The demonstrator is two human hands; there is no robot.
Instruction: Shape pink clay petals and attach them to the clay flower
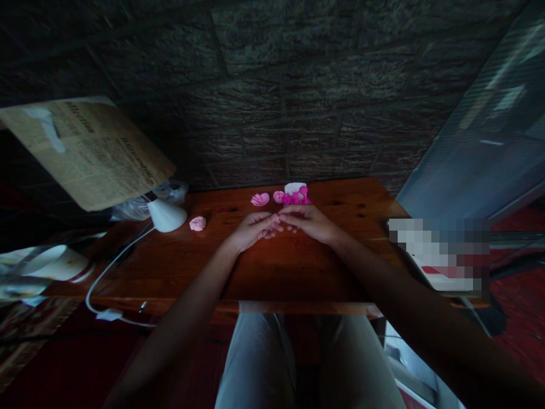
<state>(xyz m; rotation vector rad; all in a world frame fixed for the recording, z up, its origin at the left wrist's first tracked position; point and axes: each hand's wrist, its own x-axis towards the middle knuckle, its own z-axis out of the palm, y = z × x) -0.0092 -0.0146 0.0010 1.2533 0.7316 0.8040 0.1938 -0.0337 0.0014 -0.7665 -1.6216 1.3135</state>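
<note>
Left hand (254, 229) and right hand (311, 222) pinch a pink bit (277, 218), maybe shaping it; next needs gentle squeezing. A flower (260, 199) sits at eleven o'clock.

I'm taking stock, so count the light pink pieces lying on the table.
3: a crumpled piece beside the white cone, a fanned piece behind the hands, and a round piece between that and the magenta pieces. The hands may hide more.
</note>
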